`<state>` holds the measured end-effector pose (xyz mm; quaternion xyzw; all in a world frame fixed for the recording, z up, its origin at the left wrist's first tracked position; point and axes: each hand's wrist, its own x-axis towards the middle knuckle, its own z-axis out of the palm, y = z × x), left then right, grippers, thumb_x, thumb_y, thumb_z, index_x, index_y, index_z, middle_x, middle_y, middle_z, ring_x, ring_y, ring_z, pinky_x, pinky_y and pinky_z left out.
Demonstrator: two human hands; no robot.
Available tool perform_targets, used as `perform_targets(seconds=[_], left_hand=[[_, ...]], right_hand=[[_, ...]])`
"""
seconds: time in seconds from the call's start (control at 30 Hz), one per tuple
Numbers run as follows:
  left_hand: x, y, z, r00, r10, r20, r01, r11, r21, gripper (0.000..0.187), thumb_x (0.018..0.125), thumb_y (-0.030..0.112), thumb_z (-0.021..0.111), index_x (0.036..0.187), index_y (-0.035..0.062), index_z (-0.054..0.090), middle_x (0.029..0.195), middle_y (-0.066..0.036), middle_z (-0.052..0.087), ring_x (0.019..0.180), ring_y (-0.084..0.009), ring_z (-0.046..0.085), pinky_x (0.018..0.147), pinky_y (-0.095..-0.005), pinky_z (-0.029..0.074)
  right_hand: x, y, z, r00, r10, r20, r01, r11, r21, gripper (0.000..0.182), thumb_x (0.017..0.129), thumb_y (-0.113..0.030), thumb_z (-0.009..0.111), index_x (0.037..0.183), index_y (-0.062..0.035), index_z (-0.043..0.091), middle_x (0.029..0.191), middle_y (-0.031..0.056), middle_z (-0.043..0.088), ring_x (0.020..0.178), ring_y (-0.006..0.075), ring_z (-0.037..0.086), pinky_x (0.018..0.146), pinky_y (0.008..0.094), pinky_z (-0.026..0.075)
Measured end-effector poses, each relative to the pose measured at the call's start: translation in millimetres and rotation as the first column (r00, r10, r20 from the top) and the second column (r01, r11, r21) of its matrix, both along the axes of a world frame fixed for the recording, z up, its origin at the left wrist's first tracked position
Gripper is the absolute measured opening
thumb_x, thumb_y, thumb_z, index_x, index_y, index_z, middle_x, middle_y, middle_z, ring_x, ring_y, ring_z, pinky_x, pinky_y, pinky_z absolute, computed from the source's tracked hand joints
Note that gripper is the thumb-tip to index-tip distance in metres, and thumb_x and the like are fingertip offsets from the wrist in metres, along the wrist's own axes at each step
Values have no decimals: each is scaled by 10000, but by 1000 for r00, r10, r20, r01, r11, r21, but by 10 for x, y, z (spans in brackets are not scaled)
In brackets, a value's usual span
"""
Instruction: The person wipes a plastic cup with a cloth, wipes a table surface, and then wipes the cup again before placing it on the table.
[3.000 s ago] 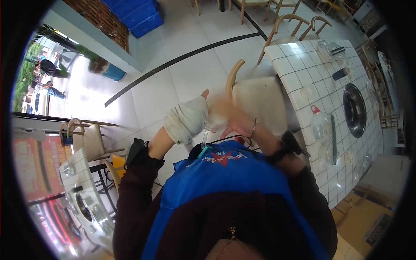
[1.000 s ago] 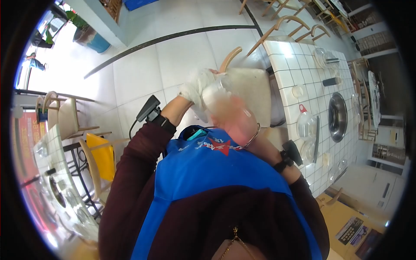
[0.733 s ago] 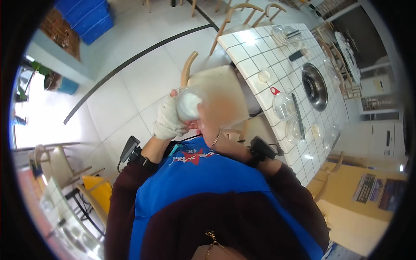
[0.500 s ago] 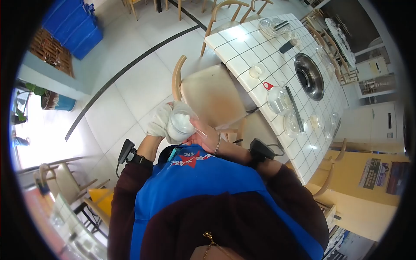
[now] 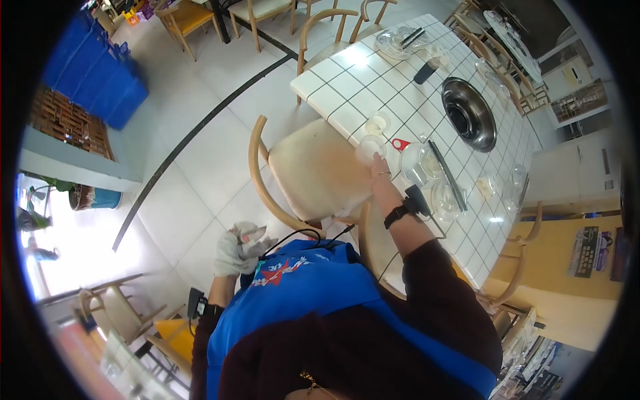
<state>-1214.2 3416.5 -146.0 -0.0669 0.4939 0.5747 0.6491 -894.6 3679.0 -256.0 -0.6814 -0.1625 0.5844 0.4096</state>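
Note:
At the near edge of the white tiled table [image 5: 325, 93], my right hand [image 5: 379, 164] is closed on a clear cup [image 5: 371, 147]. A smaller cup [image 5: 377, 123] stands just beyond it. Beside that hand lie a red ring-shaped item [image 5: 400, 144], clear-wrapped dishes [image 5: 419, 164] and dark chopsticks [image 5: 447, 175]. My left hand [image 5: 240, 249], in a pale glove, is low in front of the blue apron [image 5: 300, 277]. Its fingers are partly curled but apart, with nothing visible held.
A round metal pot [image 5: 469, 115] is set into the table. A wooden chair with a beige seat [image 5: 317, 170] stands against the near edge. More wrapped dishes [image 5: 393, 45] and a dark item [image 5: 427, 70] are at the far end. Blue crates [image 5: 100, 73] stand at upper left.
My right hand has moved from in front of my body to the table, carrying the cup. My left hand has let go of the cup and is slightly lower. The view has shifted.

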Motion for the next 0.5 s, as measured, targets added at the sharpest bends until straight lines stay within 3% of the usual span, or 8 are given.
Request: perform_targets(seconds=[0.07, 0.17, 0.23, 0.3, 0.37, 0.4, 0.43, 0.5], left_hand=[[-104, -115, -323, 999, -20, -31, 21, 1000, 17, 368, 940, 300, 358, 970, -1, 567, 825, -131, 559, 702, -304, 581, 742, -500, 539], [-67, -145, -407, 949, -59, -310, 62, 998, -2, 376, 936, 278, 355, 981, -19, 582, 753, -85, 545, 625, -256, 554, 648, -413, 538], [-50, -128, -177, 987, -77, -140, 97, 985, 143, 350, 935, 248, 370, 1002, -21, 584, 680, -44, 514, 556, -207, 513, 543, -346, 486], [-74, -136, -269, 991, -44, -129, 65, 984, 165, 323, 933, 232, 392, 1005, -11, 593, 646, -21, 486, 523, -172, 481, 492, -303, 433], [-63, -93, -250, 985, 23, -171, -25, 1000, -10, 274, 929, 188, 417, 995, -1, 604, 646, -4, 471, 542, -156, 476, 513, -288, 435], [-1, -103, -264, 917, 9, -399, -4, 1000, 14, 212, 831, 192, 587, 964, 30, 621, 645, 22, 464, 573, -137, 483, 541, -266, 429], [-6, -134, -258, 910, 47, -413, -39, 999, 28, 212, 831, 192, 587, 964, 30, 621, 645, 22, 464, 573, -137, 483, 541, -266, 429], [33, -185, -180, 394, -250, -885, 256, 954, -156, 311, 675, 186, 727, 941, 59, 628, 689, 33, 494, 625, -119, 509, 575, -247, 432]], right_hand=[[31, 173, -75, 998, -28, -61, 31, 998, 60, 331, 932, -233, 449, 1235, -106, 407, 1082, 152, 528, 675, 244, 577, 456, 308, 509], [13, 458, -116, 999, 41, 20, -43, 995, 93, 478, 888, -333, 500, 1266, -58, 401, 1132, 186, 530, 845, 285, 557, 632, 345, 482], [28, 660, -162, 883, 274, 380, -318, 946, 57, 585, 858, -400, 533, 1287, -27, 397, 1166, 209, 532, 958, 312, 544, 750, 371, 465], [90, 859, -103, 67, 569, 820, -641, 654, -401, 695, 828, -467, 567, 1307, 5, 393, 1200, 231, 534, 1071, 340, 531, 868, 396, 447], [181, 960, -50, -491, 476, 730, -603, 419, -679, 761, 808, -491, 596, 1303, 49, 392, 1203, 264, 534, 1119, 377, 522, 925, 423, 436], [210, 995, -148, -127, 409, 904, -663, 643, -384, 768, 817, -489, 584, 1295, 78, 386, 1202, 273, 531, 1107, 396, 520, 923, 434, 433], [290, 1127, -199, 21, 480, 877, -657, 668, -350, 781, 816, -494, 583, 1290, 93, 381, 1174, 295, 536, 1085, 414, 525, 916, 452, 429], [382, 1283, -197, 180, 438, 881, -644, 729, -231, 821, 817, -496, 580, 1310, 113, 336, 1133, 322, 539, 1081, 420, 520, 907, 452, 426]])
